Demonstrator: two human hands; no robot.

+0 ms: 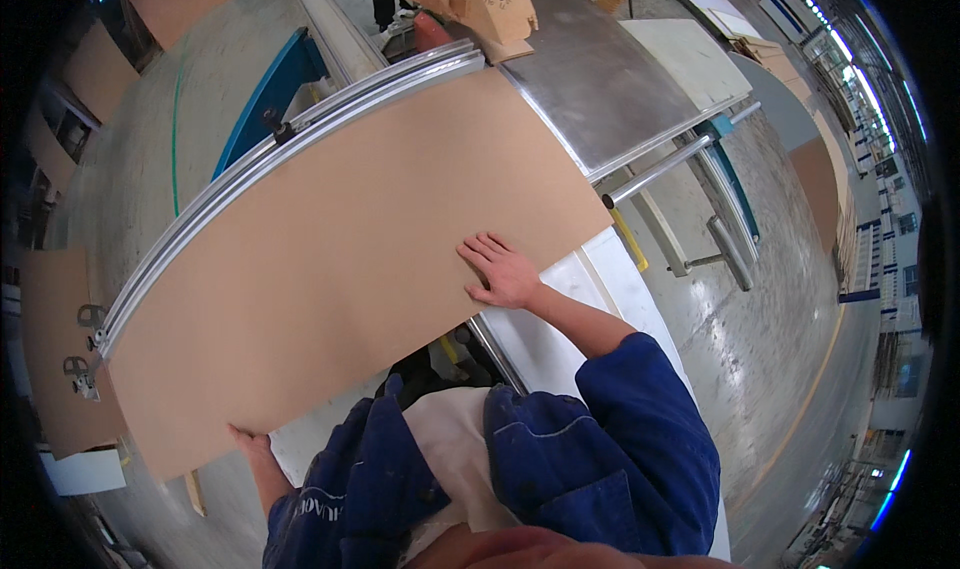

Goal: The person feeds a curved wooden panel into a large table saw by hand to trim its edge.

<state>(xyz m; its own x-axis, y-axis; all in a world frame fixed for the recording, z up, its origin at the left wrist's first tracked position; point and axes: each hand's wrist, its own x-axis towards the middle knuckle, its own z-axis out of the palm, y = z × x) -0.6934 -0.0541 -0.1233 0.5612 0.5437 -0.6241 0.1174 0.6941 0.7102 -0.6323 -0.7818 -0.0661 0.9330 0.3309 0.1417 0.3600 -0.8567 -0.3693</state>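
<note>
A large brown fibreboard sheet [330, 229] lies flat across a machine table in front of me, its far edge along a long aluminium fence [230, 182]. My right hand [505, 274] rests palm down on the sheet near its close right edge, fingers apart. At the near left edge, my left hand [258, 447] grips the sheet; part of its fingers is hidden by the board. To the right of the sheet is a grey metal table plate [605, 74].
A black-knobbed stop [280, 129] sits on the fence. Torn cardboard [470, 4] stands on the machine beyond the sheet. Metal rails [665, 164] stick out at right. A white panel [540, 339] lies under my right forearm. More brown boards [65, 339] lean at far left.
</note>
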